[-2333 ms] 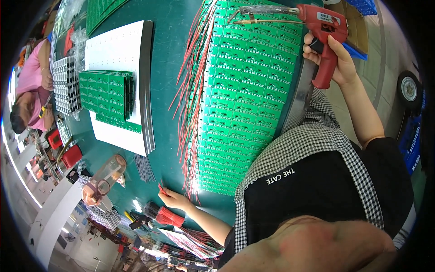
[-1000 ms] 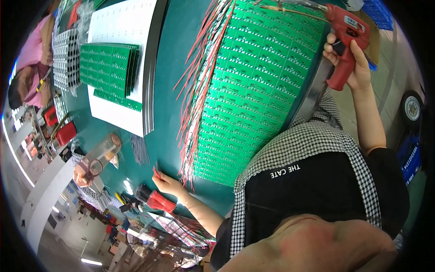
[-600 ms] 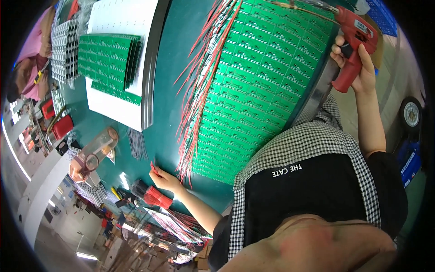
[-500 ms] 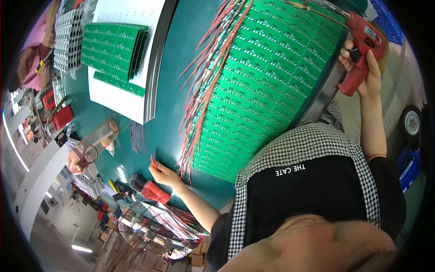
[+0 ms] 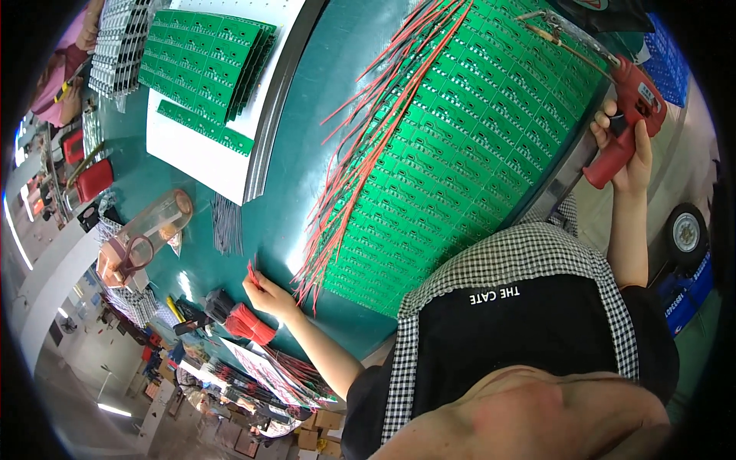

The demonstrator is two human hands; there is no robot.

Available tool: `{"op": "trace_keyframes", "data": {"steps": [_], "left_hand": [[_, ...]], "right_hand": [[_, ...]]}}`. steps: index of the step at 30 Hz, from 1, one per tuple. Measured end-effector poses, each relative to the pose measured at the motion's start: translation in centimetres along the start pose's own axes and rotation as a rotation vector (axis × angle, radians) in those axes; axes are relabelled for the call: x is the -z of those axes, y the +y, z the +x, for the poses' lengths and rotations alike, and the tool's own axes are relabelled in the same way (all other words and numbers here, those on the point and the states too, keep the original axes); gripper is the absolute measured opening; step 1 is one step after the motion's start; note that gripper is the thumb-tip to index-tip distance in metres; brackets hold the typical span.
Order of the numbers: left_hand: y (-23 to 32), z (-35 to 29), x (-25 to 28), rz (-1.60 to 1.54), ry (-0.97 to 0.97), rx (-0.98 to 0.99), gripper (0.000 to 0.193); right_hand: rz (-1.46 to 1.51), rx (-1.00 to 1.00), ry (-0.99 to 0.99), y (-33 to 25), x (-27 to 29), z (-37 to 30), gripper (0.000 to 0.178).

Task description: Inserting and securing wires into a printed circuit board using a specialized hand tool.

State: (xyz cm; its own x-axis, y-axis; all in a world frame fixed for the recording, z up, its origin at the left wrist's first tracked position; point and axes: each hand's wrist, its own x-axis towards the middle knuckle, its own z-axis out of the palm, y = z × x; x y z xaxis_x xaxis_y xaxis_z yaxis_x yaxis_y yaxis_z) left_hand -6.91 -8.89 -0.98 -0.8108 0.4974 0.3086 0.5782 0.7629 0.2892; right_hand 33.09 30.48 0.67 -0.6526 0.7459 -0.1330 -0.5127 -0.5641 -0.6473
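Note:
My right hand (image 5: 625, 149) grips the handle of a red soldering gun (image 5: 640, 96). Its long metal tip and thin feed tube point left over the far right part of a large field of green circuit boards (image 5: 460, 146). Red and black wires (image 5: 383, 146) lie in a row along the left edge of these boards, their loose ends hanging off to the left. Beside the near end of that row, my left hand (image 5: 268, 297) is closed on a few short red wires, whose ends stick up past the fingertips. How many it holds is hidden.
Stacked green boards (image 5: 203, 57) rest on a white panel (image 5: 203, 169) at the far left. Nearby are dark wires (image 5: 228, 225), a clear plastic jar (image 5: 157, 222) and a red wire bundle (image 5: 249, 323). Another person's hand (image 5: 67, 92) shows at the far left edge.
The whole view has shifted slightly. In it, the right hand with the soldering gun sits a little lower and farther right; my left hand keeps its hold on the red wires.

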Motion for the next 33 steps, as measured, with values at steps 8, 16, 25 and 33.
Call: {"op": "trace_keyframes", "data": {"steps": [8,16,25,33], "left_hand": [[0.3,0.6,0.1,-0.028,0.053,-0.072,0.014],[0.9,1.2,0.1,0.020,0.054,-0.053,0.013],[0.4,0.0,0.2,0.009,0.060,0.033,0.012],[0.6,0.4,0.8,-0.014,0.072,0.019,0.013]], "right_hand": [[-0.022,0.019,0.019,0.5,-0.1,0.1,0.048],[-0.007,0.028,0.001,0.5,0.4,1.5,0.037],[0.004,0.010,0.152,1.4,0.4,0.7,0.034],[-0.007,0.032,0.102,1.3,0.1,0.7,0.034]]}}
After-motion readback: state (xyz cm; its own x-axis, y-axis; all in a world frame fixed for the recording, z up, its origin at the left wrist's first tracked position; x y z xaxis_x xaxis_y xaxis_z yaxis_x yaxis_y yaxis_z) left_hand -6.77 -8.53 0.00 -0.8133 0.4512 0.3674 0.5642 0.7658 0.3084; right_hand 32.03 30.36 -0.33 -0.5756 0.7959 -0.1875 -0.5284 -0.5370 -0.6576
